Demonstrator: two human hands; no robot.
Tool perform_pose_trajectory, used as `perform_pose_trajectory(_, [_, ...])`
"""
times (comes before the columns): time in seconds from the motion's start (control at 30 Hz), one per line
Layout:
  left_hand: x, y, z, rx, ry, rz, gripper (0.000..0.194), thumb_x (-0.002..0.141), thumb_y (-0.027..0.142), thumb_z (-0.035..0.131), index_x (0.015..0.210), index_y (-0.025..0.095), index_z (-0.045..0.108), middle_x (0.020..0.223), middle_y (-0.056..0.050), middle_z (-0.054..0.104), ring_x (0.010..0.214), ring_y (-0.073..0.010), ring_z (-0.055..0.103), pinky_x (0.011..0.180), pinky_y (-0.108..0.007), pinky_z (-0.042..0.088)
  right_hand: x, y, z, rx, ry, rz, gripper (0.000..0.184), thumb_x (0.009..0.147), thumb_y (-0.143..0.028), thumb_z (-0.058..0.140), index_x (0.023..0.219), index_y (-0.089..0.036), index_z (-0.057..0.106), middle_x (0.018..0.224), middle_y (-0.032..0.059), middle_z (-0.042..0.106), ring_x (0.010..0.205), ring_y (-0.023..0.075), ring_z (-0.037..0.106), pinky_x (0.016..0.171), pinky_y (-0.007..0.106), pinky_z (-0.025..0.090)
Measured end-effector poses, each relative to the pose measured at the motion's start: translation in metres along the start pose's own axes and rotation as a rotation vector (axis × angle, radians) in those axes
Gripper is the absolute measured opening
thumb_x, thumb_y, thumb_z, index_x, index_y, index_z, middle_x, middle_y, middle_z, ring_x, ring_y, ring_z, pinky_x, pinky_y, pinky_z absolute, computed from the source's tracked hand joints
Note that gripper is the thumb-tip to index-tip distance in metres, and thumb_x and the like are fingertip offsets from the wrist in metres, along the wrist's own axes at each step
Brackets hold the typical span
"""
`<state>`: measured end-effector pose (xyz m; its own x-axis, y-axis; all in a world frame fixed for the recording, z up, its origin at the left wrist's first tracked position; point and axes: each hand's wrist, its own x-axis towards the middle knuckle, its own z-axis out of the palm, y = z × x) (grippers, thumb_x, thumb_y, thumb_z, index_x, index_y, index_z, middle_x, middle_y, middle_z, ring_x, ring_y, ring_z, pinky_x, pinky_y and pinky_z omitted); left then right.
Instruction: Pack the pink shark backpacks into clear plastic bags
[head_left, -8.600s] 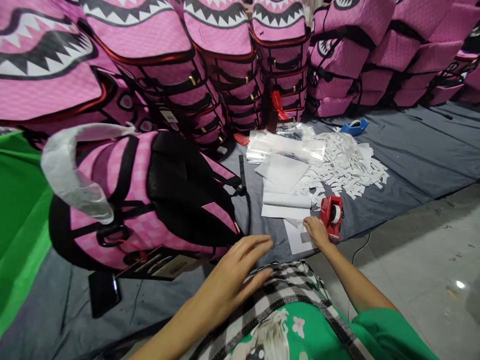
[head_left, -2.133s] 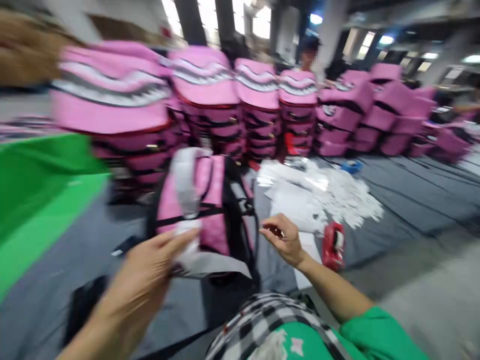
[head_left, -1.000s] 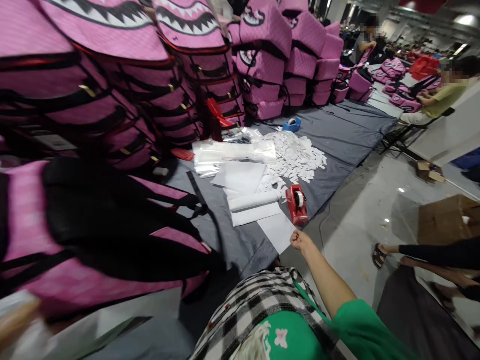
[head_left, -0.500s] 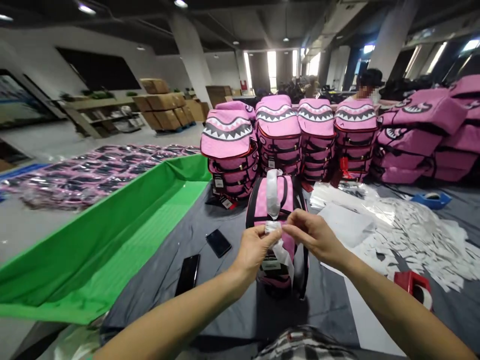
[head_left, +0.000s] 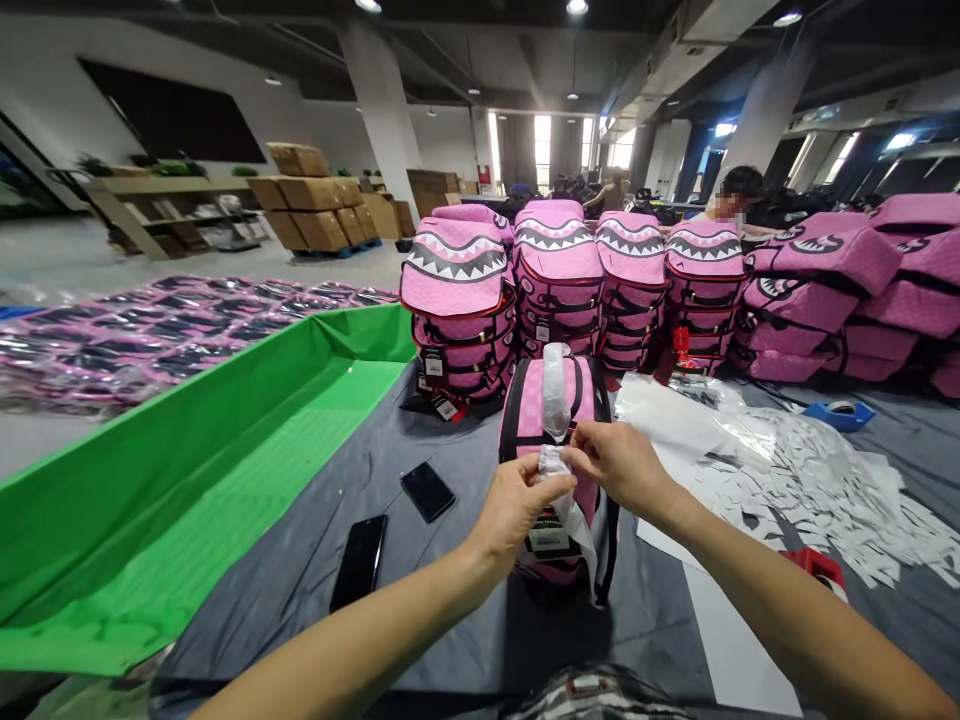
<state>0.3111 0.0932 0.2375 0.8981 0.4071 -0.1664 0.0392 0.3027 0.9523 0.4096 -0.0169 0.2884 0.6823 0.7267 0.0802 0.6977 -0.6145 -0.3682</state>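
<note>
A pink backpack with black straps [head_left: 528,405] lies on the grey cloth [head_left: 465,630] in front of me. Its top handle is wrapped in white foam [head_left: 556,395]. My left hand [head_left: 517,505] and my right hand [head_left: 619,462] meet over the backpack, and both pinch a crumpled bit of white wrapping [head_left: 553,462] near the handle's lower end. A hang tag [head_left: 550,538] shows just below my left hand.
Stacks of pink shark-mouth backpacks [head_left: 559,270] stand behind. Two black phones [head_left: 360,560] [head_left: 427,491] lie on the cloth to the left, beside a green sheet [head_left: 187,480]. White paper slips [head_left: 810,470], a red tape dispenser [head_left: 817,568] and a blue one [head_left: 838,412] lie right. A person sits behind the stacks.
Earlier my right hand reached towards the red tape dispenser while the view swung round. Now both hands are together at the wrapping on the backpack handle, shifted slightly since half a second ago.
</note>
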Motion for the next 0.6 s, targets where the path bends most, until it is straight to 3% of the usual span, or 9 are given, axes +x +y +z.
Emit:
perform_pose_trajectory(0.13, [0.001, 0.0, -0.001, -0.124, 0.028, -0.037, 0.056, 0.049, 0.06, 0.089, 0.068, 0.01, 0.07, 0.058, -0.002, 0.063, 0.051, -0.0083, 0.049, 0.051, -0.02, 0.036, -0.008, 0.01, 0.006, 0.106, 0.043, -0.053, 0.013, 0.096, -0.028, 0.062, 0.086, -0.019, 0.063, 0.078, 0.0019, 0.069, 0.069, 0.0153, 0.06, 0.061, 0.026, 0.031])
perform_pose_trajectory(0.23, [0.0, 0.003, 0.002, -0.237, 0.004, -0.122, 0.054, 0.045, 0.053, 0.093, 0.068, 0.009, 0.071, 0.058, -0.003, 0.066, 0.047, -0.0082, 0.051, 0.047, -0.019, 0.038, -0.019, 0.02, 0.01, 0.377, 0.039, -0.171, 0.006, 0.097, -0.024, 0.052, 0.093, -0.02, 0.055, 0.077, 0.0, 0.068, 0.067, 0.0145, 0.06, 0.065, 0.025, 0.037])
perform_pose_trajectory(0.33, [-0.002, 0.008, 0.006, -0.321, -0.005, -0.218, 0.04, 0.057, 0.04, 0.092, 0.069, 0.008, 0.072, 0.059, -0.005, 0.068, 0.047, -0.0097, 0.055, 0.047, -0.02, 0.042, -0.029, 0.022, 0.017, 0.573, 0.075, -0.218, 0.008, 0.094, -0.022, 0.048, 0.101, -0.022, 0.044, 0.071, -0.0031, 0.068, 0.064, 0.0152, 0.061, 0.068, 0.026, 0.041])
perform_pose_trajectory(0.43, [-0.005, 0.011, 0.01, -0.408, 0.028, -0.308, 0.021, 0.079, 0.026, 0.078, 0.071, 0.007, 0.072, 0.06, -0.006, 0.069, 0.048, -0.0113, 0.059, 0.05, -0.02, 0.048, -0.03, 0.017, 0.028, 0.578, 0.126, -0.183, 0.007, 0.093, -0.022, 0.046, 0.096, -0.023, 0.04, 0.069, -0.0029, 0.065, 0.061, 0.0158, 0.06, 0.063, 0.026, 0.039])
perform_pose_trajectory(0.6, [-0.006, 0.012, 0.009, -0.42, 0.032, -0.368, 0.024, 0.092, 0.016, 0.063, 0.073, 0.007, 0.073, 0.062, -0.007, 0.07, 0.049, -0.0106, 0.062, 0.053, -0.018, 0.052, -0.02, 0.009, 0.039, 0.45, 0.144, -0.078, 0.008, 0.09, -0.017, 0.047, 0.09, -0.023, 0.041, 0.075, 0.0009, 0.061, 0.064, 0.0168, 0.058, 0.06, 0.026, 0.033])
